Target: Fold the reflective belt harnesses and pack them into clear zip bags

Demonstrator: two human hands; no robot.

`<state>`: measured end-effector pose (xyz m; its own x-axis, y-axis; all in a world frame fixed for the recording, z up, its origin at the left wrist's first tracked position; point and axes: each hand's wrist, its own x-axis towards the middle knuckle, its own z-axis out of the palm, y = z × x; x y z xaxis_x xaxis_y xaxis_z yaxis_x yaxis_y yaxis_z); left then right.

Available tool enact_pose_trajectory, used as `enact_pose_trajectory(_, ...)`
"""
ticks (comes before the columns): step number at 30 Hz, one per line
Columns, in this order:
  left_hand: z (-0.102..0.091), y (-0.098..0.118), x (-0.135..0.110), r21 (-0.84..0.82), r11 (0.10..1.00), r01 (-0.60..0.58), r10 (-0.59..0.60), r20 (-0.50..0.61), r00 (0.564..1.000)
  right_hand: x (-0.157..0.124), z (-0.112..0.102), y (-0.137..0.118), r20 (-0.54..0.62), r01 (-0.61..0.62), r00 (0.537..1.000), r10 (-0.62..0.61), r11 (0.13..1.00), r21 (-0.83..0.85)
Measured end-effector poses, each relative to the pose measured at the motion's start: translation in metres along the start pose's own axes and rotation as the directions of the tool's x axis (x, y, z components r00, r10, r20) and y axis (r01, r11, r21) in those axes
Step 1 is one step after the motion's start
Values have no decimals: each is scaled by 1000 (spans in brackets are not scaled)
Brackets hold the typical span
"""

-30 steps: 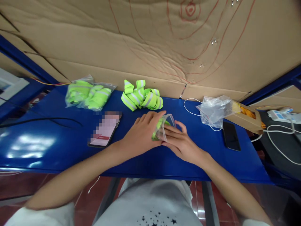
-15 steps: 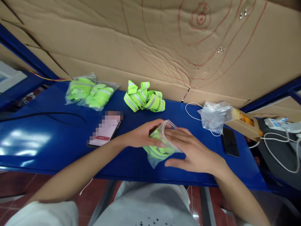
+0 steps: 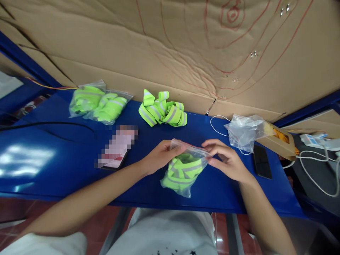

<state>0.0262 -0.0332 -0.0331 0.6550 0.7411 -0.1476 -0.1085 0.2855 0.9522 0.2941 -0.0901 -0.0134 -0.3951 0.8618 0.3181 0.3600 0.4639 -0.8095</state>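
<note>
A clear zip bag [image 3: 190, 189] with a coiled yellow-green reflective strap [image 3: 183, 170] inside lies near the table's front edge, its zip edge pointing away from me. My left hand [image 3: 162, 156] grips the upper left corner of this bag, thumb on top. At the upper right corner, my right hand [image 3: 225, 159] holds the zip edge between thumb and fingers, the index finger raised a little. Behind the bag lies a loose heap of the same reflective strap [image 3: 163, 109]. Two filled bags of strap [image 3: 106, 106] rest at the back left.
On the blue table [image 3: 66, 170], a lit phone [image 3: 119, 145] lies left of my hands. To the right are empty clear bags [image 3: 243, 131], a dark phone [image 3: 261, 161], a cardboard box [image 3: 281, 141] and white cables [image 3: 315, 177]. A cardboard sheet [image 3: 106, 42] stands behind.
My right hand has come out of the bag's mouth and moved to its right corner. The bag has turned flatter, with its zip edge stretched between both hands.
</note>
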Motion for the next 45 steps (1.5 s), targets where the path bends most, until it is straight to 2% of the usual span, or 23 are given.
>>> enact_pose_trajectory(4, 7, -11, 1, -80, 996, 38, -44, -75, 996, -7, 3, 13, -51, -93, 994, 97, 992, 81)
enact_pose_trajectory(7, 11, -17, 0, -103, 989, 103, -111, -77, 991, -12, 0, 11, -9, -137, 990, 139, 985, 109)
enact_pose_trajectory(9, 10, -20, 0, -103, 981, 167, -175, -70, 982, -12, -3, 7, 120, -151, 983, 138, 982, 113)
enact_pose_trajectory(11, 7, -21, 1, -127, 956, 263, -272, -55, 961, -11, -5, 5, 301, -162, 946, 119, 979, 122)
enact_pose_trajectory(13, 2, -20, 3, -139, 937, 321, -327, -25, 945, -11, -6, 6, 400, -167, 911, 104, 978, 126)
enact_pose_trajectory(15, -4, -19, 5, -136, 947, 292, -296, -7, 955, -12, -7, 10, 328, -170, 936, 130, 981, 95)
enact_pose_trajectory(17, -8, -17, 6, -131, 963, 237, -238, 9, 971, -15, -9, 15, 117, -177, 979, 165, 979, 103)
enact_pose_trajectory(19, -10, -15, 6, -128, 965, 231, -227, 41, 973, -18, -11, 20, -75, -167, 980, 182, 969, 180)
enact_pose_trajectory(20, -10, -14, 5, -126, 963, 238, -233, 52, 971, -18, -12, 21, -107, -161, 976, 189, 960, 230)
enact_pose_trajectory(21, -10, -13, 5, -125, 964, 235, -230, 53, 972, -19, -11, 22, -88, -171, 976, 201, 947, 272)
enact_pose_trajectory(23, -8, -11, 4, -128, 971, 202, -199, 33, 979, -18, -4, 22, 54, -250, 968, 246, 917, 311)
enact_pose_trajectory(25, -6, -10, 3, -123, 981, 149, -150, 4, 989, -15, 8, 20, 190, -375, 925, 330, 873, 310)
enact_pose_trajectory(27, -4, -10, 3, -108, 989, 101, -105, -31, 994, -11, 20, 17, 227, -471, 880, 417, 826, 308)
enact_pose_trajectory(31, -1, -12, 4, -82, 996, 33, -45, -146, 988, -5, 31, 18, 119, -520, 849, 514, 777, 354)
enact_pose_trajectory(35, -1, -14, 4, -40, 999, -5, -6, -256, 967, -3, 26, 22, 18, -484, 855, 518, 786, 385)
enact_pose_trajectory(40, 0, -13, 4, -137, 990, -17, -21, -274, 961, 0, 29, 21, -159, -408, 832, 531, 780, 474)
enact_pose_trajectory(45, 5, -14, 6, -170, 984, -49, -3, -290, 957, -1, 35, 21, -187, -396, 837, 514, 805, 441)
